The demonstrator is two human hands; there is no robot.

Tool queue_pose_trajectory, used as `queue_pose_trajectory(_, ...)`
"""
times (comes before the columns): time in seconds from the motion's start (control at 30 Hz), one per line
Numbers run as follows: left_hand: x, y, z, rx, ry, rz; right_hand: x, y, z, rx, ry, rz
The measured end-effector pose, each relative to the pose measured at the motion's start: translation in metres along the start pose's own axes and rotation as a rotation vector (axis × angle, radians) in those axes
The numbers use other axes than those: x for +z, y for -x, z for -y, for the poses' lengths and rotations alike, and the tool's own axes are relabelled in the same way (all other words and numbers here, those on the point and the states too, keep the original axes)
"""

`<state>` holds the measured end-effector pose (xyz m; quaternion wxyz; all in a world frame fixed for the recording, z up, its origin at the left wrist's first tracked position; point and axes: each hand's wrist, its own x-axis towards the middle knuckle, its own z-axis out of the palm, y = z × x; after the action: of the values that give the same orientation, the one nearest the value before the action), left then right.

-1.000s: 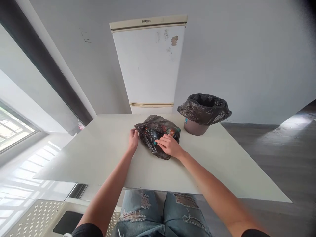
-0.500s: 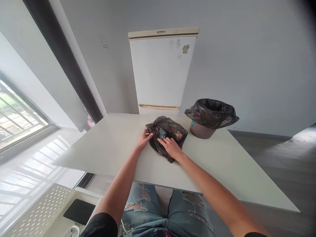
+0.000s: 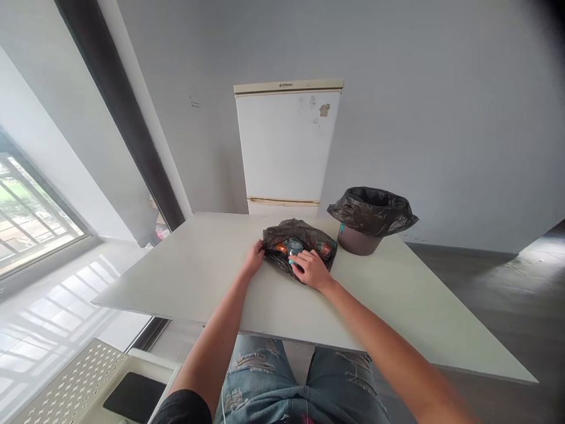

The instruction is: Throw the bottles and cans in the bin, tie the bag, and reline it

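A thin black plastic bag (image 3: 289,228) lies on the white table in front of me, its mouth spread towards me. My left hand (image 3: 253,258) is closed on the bag's left edge. At the opening, my right hand (image 3: 312,269) has its fingers curled round a clear plastic bottle (image 3: 295,246) with a teal end, partly covered by the fingers. Orange-red printed packaging (image 3: 281,248) shows beside the bottle, and more shows through the film on the right. The bag's lower part is hidden behind my right hand.
A brown bin (image 3: 358,241) lined with a black bag stands on the white table (image 3: 212,271), right of the bag. Behind the table is a white fridge (image 3: 286,147). A cream tray-like surface (image 3: 88,377) with a dark panel is at lower left, near a window.
My left hand has taken hold of the bag's left edge. The bag's mouth is wider, exposing the bottle and orange packaging. My right hand's fingers have closed round the bottle. The view has tilted up slightly.
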<state>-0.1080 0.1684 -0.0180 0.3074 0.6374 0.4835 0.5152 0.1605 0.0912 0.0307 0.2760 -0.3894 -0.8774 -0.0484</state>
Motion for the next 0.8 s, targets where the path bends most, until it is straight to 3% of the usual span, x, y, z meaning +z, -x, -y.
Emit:
queue_pose_trajectory(0.33,0.001,0.001,-0.007,-0.014,0.012,-0.023,-0.024,-0.002,-0.016,0.173,-0.151,-0.361)
queue_pose_trajectory(0.47,0.002,0.002,-0.009,-0.019,0.007,-0.030,-0.054,-0.002,-0.009,0.307,-0.263,-0.699)
queue_pose_trajectory(0.6,0.004,0.001,-0.010,-0.029,0.037,-0.026,-0.084,-0.021,0.020,0.370,-0.349,-1.002)
queue_pose_trajectory(0.67,0.005,0.001,-0.010,-0.033,0.066,-0.024,-0.090,-0.042,0.045,0.360,-0.380,-0.988)
queue_pose_trajectory(0.8,0.006,0.000,-0.010,-0.026,0.159,-0.027,-0.069,-0.104,0.098,0.307,-0.445,-0.691)
